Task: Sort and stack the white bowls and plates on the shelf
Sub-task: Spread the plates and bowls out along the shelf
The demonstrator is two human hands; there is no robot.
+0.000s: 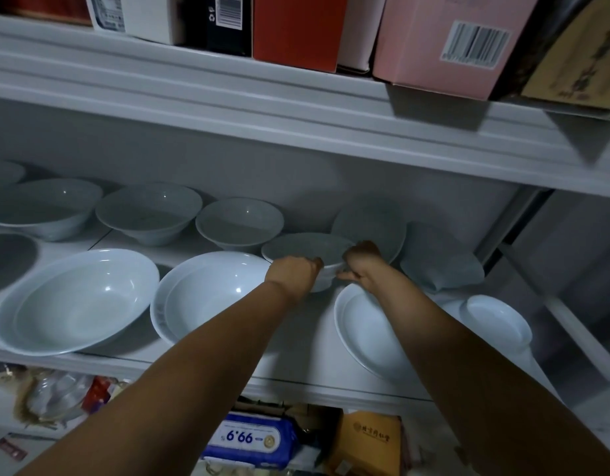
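A small white bowl [308, 250] sits mid-shelf, gripped at its rim by my left hand [293, 274] on its left side and my right hand [363, 264] on its right. Whether it rests on the shelf or is lifted I cannot tell. In front stand a large white bowl [76, 302], a stacked pair of bowls [207, 297] and a deep plate [365, 334] under my right forearm. Behind are three bowls in a row [44, 207] [149, 213] [240, 223], plus another bowl [368, 228] behind my right hand.
A small white dish [495, 319] and a shadowed bowl [441, 266] stand at the right end of the shelf [296, 376]. Boxes, one pink [441, 42] and one red [296, 29], fill the shelf above. A wipes pack [252, 438] and clutter lie below. A shelf post [578, 334] stands right.
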